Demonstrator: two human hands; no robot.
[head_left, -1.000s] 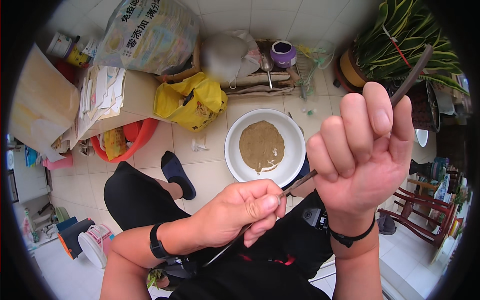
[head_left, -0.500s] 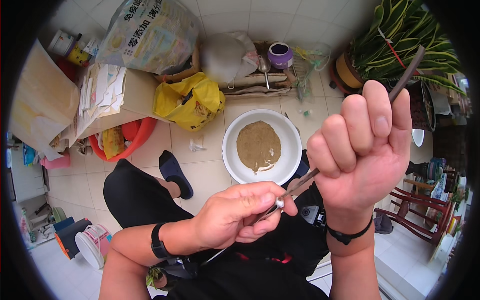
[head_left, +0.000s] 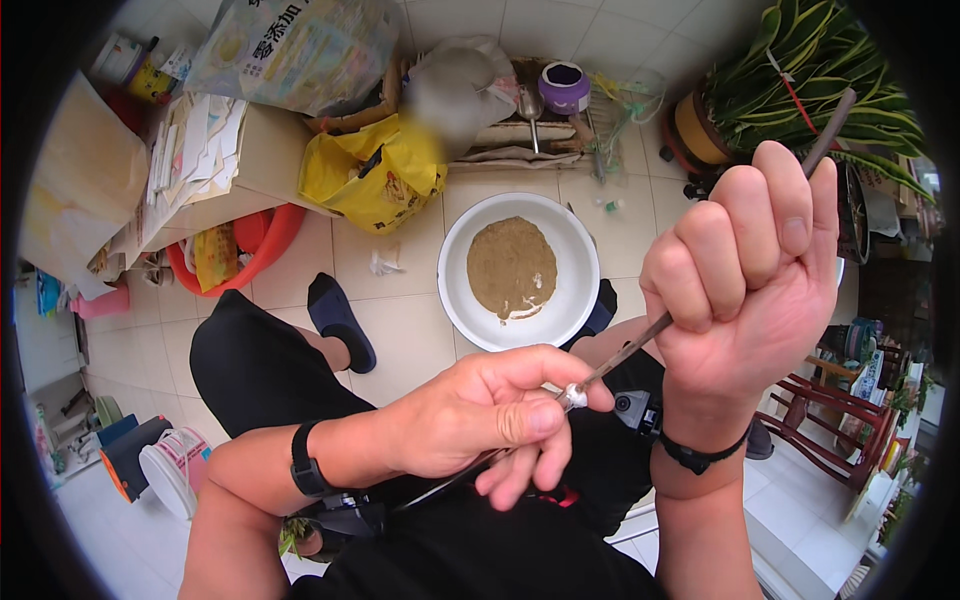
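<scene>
Large printed sack point(head_left: 295, 45) top left (crinkled); yellow bag point(head_left: 372, 172) below it.

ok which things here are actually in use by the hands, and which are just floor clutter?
In use:
- thin rod, gripped in right hand
- small metal tip, pinched by left hand

Lying about:
- white basin of brown paste
- yellow bag
- red tub
- purple cup
- potted plant

Right hand point(head_left: 745, 275) fisted upright; left hand point(head_left: 485, 415) pinching just below it.
</scene>
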